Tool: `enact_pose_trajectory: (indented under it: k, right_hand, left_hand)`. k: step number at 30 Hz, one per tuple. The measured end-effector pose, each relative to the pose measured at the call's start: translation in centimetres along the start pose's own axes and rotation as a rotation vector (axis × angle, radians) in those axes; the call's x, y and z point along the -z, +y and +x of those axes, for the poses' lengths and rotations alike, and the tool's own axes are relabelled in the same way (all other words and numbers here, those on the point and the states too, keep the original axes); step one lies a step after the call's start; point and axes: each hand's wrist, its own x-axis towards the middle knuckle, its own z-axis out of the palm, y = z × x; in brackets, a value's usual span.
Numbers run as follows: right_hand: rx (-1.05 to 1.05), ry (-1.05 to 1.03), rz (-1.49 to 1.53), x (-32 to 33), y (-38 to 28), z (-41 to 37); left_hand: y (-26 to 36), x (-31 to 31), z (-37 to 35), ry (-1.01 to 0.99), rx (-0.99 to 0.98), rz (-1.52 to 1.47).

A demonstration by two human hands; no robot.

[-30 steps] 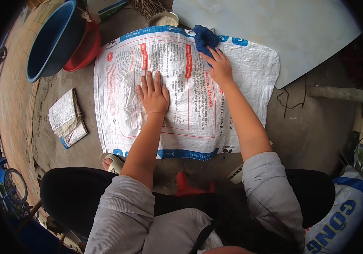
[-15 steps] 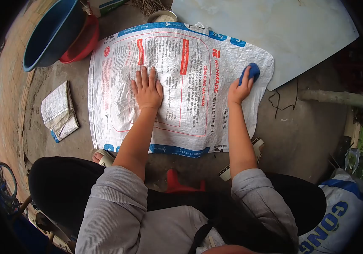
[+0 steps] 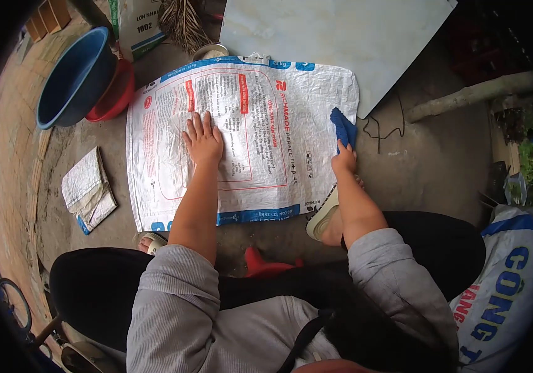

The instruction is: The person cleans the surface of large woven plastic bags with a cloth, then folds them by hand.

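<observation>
A white woven feed sack printed in red, blue and black lies spread flat on the ground in front of me. My left hand rests palm down on its middle-left part, fingers spread. At the sack's right edge, my right hand is closed on a blue cloth. The cloth hangs out beyond the fingertips, over the sack's edge. My right foot in a pale sandal is by the sack's lower right corner.
A folded sack lies to the left. A blue basin leans over a red basin at upper left. Behind the sack are a bowl and a grey board. A full sack stands at right, below a wooden pole.
My right hand has moved down toward me along the sack's right edge, and more of the cloth shows. My left hand stays flat on the sack. The camera view has shifted.
</observation>
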Motion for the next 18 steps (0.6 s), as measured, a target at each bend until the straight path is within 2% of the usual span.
enact_pose_trajectory:
  k: [1,2,4,6,7,8,9,10,11,12,13,14,15,16,17,18]
  right_hand:
    - [-0.134,-0.037,0.054,0.7,0.2,0.0]
    - [-0.133,-0.019,0.054,1.1,-0.1,0.4]
    - [-0.213,0.138,0.308,2.5,-4.0,0.7]
    - [-0.016,0.317,0.585,5.0,-9.7,0.1]
    - [0.110,0.364,0.772,6.1,-12.8,0.0]
    - [0.245,0.406,0.960,7.3,-15.8,-0.5]
    - [0.297,0.285,1.090,9.4,-18.7,-1.5]
    - [0.354,0.153,1.214,11.9,-21.1,-2.5]
    - [0.442,-0.047,1.262,14.3,-23.0,-3.2]
    - [0.527,-0.254,1.295,16.5,-24.6,-4.0]
    - [0.646,-0.359,1.262,18.4,-25.9,-4.7]
    - [0.671,-0.376,1.257,19.8,-26.9,-5.1]
    - [0.709,-0.321,1.302,21.0,-27.6,-5.4]
    - [0.742,-0.268,1.348,21.7,-28.3,-5.6]
    - [0.740,-0.064,1.445,22.3,-29.1,-6.0]
    - [0.801,0.229,1.252,22.4,-29.4,-5.7]
  left_hand:
    - [0.2,0.2,0.2,-0.050,0.049,-0.038]
    - [0.3,0.3,0.3,-0.102,0.100,-0.073]
    - [0.9,1.1,1.2,-0.115,0.132,-0.140]
    - [1.6,3.5,2.7,-0.269,0.272,-0.183]
    - [2.6,5.7,3.5,-0.255,0.271,-0.189]
    - [4.1,8.3,4.3,-0.240,0.420,-0.375]
    - [4.8,10.0,5.3,-0.219,0.568,-0.563]
    - [4.5,8.6,6.5,0.039,0.411,-0.722]
    - [4.8,8.5,7.8,0.221,0.154,-0.842]
    - [5.7,9.5,9.3,0.164,-0.019,-1.173]
    - [7.7,15.6,7.7,-0.178,-0.002,-1.527]
    - [8.5,18.9,7.2,-0.258,-0.151,-1.529]
    - [8.7,20.3,7.3,-0.581,-0.171,-1.771]
    - [8.7,21.7,7.2,-0.739,-0.259,-1.849]
    - [8.9,22.6,6.3,-0.749,-0.229,-1.938]
    - [9.3,23.9,5.1,-0.758,-0.204,-2.026]
